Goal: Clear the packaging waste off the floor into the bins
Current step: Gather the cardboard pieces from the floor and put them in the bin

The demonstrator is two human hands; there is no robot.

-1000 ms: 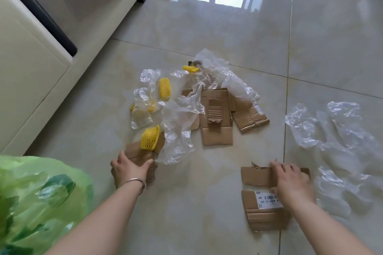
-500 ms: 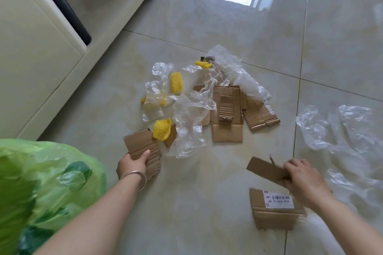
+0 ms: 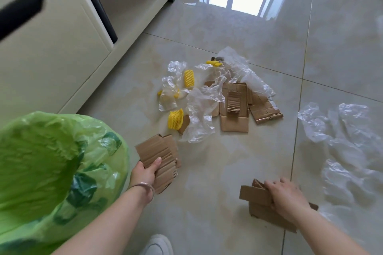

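two hands, left hand (image 3: 144,174) and right hand (image 3: 285,195), each gripping cardboard (one green bin bag (image 3: 51,163))

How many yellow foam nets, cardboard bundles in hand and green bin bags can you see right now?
Yellow foam nets: 4 (others at, and one under clear film)
Cardboard bundles: 2, one in the left hand, one in the right hand
Green bin bags: 1
Total: 7

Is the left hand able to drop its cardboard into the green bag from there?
Probably yes. The left hand grips the cardboard right beside the green bag, and nothing lies between them.
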